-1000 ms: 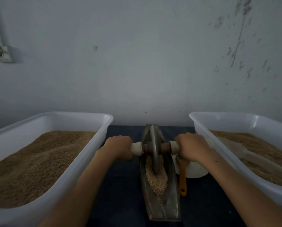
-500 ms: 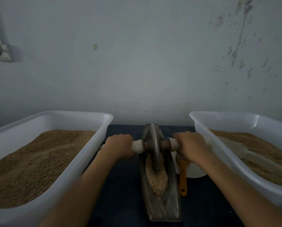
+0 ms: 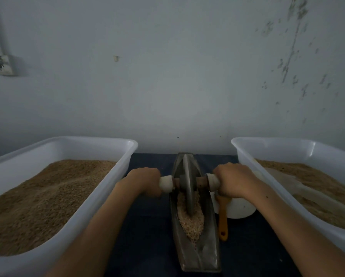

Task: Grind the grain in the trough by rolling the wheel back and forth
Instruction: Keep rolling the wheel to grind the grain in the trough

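Two bare forearms reach forward over the dark surface (image 3: 147, 236). Nearest lies the long grey metal trough (image 3: 205, 254), pale crushed grain (image 3: 191, 222) heaped inside. Standing in it, the thin grey metal wheel (image 3: 188, 188) looks heavy and rigid, best driven by its white-capped axle handles. Left hand (image 3: 145, 181) and right hand (image 3: 234, 179) have fingers curled round those ends.
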